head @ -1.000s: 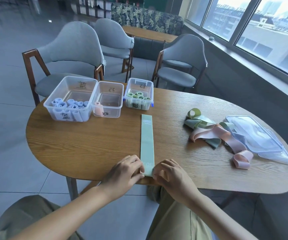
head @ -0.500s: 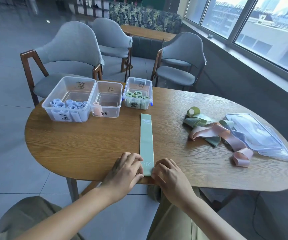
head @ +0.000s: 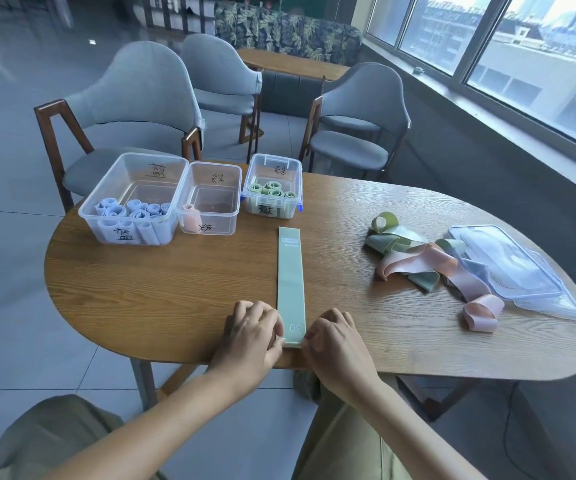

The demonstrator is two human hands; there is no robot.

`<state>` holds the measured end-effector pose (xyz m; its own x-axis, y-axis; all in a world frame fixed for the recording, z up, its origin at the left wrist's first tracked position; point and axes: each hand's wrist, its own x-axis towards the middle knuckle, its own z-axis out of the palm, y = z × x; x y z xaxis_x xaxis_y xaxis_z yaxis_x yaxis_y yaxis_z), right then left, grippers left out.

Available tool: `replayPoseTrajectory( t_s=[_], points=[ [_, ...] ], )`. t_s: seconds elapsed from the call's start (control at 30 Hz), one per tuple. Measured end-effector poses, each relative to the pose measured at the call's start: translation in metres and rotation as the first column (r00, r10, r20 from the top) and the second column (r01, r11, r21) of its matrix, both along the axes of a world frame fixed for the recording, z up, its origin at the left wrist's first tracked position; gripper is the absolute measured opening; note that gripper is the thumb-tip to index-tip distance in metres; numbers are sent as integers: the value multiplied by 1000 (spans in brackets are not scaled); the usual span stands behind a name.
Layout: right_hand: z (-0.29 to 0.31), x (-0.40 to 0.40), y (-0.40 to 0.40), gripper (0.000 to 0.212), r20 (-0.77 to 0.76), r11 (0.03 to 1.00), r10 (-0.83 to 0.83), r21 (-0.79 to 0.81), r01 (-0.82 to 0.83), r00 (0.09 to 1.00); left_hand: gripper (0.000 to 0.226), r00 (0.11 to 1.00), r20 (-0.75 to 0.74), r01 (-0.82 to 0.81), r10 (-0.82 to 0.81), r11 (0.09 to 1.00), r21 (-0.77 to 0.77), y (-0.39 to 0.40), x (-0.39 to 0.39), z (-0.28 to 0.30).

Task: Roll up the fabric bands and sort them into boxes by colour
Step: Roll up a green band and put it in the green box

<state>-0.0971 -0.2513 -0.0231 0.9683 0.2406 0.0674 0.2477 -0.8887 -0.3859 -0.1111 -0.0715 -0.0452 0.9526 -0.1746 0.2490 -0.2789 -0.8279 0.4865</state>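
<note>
I see a pale green fabric band [head: 290, 282] lying flat and straight on the wooden worktop [head: 175, 289], its near end marked 30 at the front edge. My left hand [head: 250, 336] and right hand [head: 335, 341] flank that end, curled fingers pinching its 2 corners. Behind stand 3 clear boxes: the blue box [head: 134, 202] with blue rolls, the pink box [head: 210, 199] with 1 pink roll, the green box [head: 272, 188] with green rolls. To the right, loose bands [head: 428, 261] lie tangled beside clear lids [head: 521, 271].
</note>
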Motion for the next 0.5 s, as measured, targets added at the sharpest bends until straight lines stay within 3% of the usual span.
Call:
replayPoseTrajectory(
  t_s=[0.17, 0.5],
  points=[
    [-2, 0, 4, 9, 24, 991, 18, 128, -21, 1000, 37, 995, 81, 53, -50, 998, -27, -5, 0, 1],
    [-6, -2, 6, 7, 58, 987, -16, 162, 6, 998, 19, 975, 197, 105, -107, 994, 20, 2, -11, -8]
  ],
)
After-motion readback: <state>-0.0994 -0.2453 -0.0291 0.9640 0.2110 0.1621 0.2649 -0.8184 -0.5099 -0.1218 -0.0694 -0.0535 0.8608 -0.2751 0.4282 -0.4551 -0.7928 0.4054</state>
